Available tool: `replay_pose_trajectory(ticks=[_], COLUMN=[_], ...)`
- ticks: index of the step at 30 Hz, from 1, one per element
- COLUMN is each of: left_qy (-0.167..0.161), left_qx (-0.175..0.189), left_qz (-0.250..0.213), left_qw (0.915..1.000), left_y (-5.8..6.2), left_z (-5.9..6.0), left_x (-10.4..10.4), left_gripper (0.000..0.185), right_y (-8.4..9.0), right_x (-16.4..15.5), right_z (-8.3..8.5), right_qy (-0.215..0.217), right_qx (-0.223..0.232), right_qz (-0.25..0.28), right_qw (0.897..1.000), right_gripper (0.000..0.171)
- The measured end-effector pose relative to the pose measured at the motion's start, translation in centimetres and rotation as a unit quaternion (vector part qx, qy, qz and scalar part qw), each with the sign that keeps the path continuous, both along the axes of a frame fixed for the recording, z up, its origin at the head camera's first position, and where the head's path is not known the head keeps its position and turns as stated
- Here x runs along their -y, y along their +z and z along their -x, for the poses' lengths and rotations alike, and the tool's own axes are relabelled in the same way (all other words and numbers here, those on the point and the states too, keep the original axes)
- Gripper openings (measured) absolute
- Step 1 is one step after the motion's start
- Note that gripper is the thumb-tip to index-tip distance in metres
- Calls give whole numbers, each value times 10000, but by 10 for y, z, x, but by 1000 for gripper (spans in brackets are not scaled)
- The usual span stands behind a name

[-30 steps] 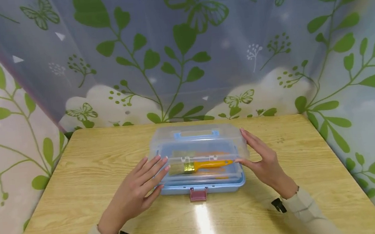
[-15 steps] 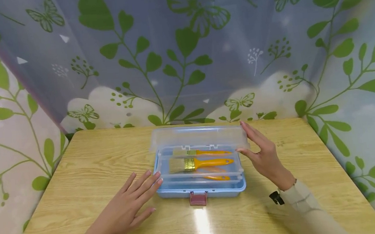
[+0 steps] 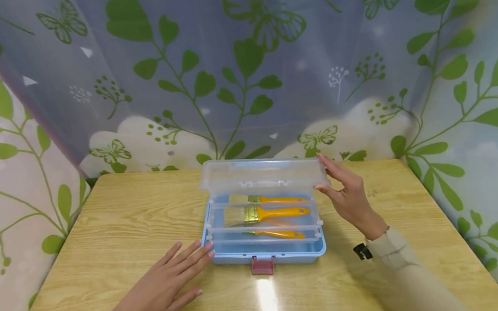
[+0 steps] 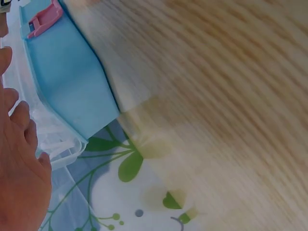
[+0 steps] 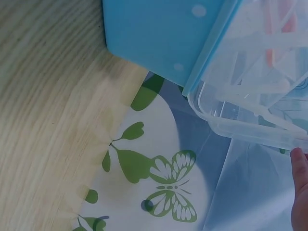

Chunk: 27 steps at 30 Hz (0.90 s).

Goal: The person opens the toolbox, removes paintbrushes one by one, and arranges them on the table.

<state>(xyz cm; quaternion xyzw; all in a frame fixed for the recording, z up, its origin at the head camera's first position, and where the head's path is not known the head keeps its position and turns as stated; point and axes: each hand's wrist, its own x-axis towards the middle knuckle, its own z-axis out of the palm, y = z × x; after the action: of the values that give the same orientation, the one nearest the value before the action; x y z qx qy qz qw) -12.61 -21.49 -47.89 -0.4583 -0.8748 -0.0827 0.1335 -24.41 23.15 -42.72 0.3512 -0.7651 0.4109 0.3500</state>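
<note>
A light-blue plastic toolbox (image 3: pixel 286 258) stands on the table, its clear lid (image 3: pixel 264 172) raised and leaning back. My right hand (image 3: pixel 351 196) holds the lid by its right end, thumb at the front edge and fingers farther back. At the box's front left corner, my left hand (image 3: pixel 164 286) has its fingers spread, tips right at the rim. Inside, under a clear divided tray (image 3: pixel 220 232), lie paintbrushes (image 3: pixel 283 213) with orange handles and pale bristles. A pink latch (image 3: pixel 263 266) hangs down at the front; the left wrist view also shows this latch (image 4: pixel 46 21).
The wood-grain table (image 3: pixel 133 211) extends around the box on all sides. Behind it hangs a leaf-and-butterfly patterned curtain (image 3: pixel 203 54), with similar cloth (image 3: pixel 492 152) at both sides. A bright reflection streaks the table's front.
The lid has swung up and back with my right hand, uncovering the brushes. My left hand has drawn away left and toward me, from the lid to the box's front left corner.
</note>
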Motion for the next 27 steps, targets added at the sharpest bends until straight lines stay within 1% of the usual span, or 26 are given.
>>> replay_pose_trajectory(ticks=[4, 9, 14, 19, 22, 25, 27], left_qy=[-36, -38, -150, -208, -249, -294, -318], left_qx=[2, -140, -274, -169, -125, -121, -121], left_qz=[-43, -68, -123, -176, -204, -237, -254], left_qw=[10000, 9999, 9994, 9995, 9994, 9992, 9991], left_y=[-1, -1, -3, -6, -6, -6, -6], left_z=[0, 1, 3, 7, 8, 9, 9], left_x=[1, 0, 0, 1, 1, 0, -1], left_gripper=[77, 76, 76, 73, 72, 73, 73], right_y=[0, 3, 3, 2, 7, 15, 21], right_x=[0, 0, 0, 3, 8, 14, 17], right_z=[7, 14, 20, 27, 27, 23, 19], right_qy=[-29, -52, -27, 16, 80, 90, 68], right_qx=[49, 93, 121, 166, 127, 90, 150], right_qz=[97, 186, 206, 449, 625, 690, 726], right_qw=[9999, 9998, 9997, 9989, 9979, 9975, 9972], right_gripper=[71, 70, 72, 72, 71, 71, 71])
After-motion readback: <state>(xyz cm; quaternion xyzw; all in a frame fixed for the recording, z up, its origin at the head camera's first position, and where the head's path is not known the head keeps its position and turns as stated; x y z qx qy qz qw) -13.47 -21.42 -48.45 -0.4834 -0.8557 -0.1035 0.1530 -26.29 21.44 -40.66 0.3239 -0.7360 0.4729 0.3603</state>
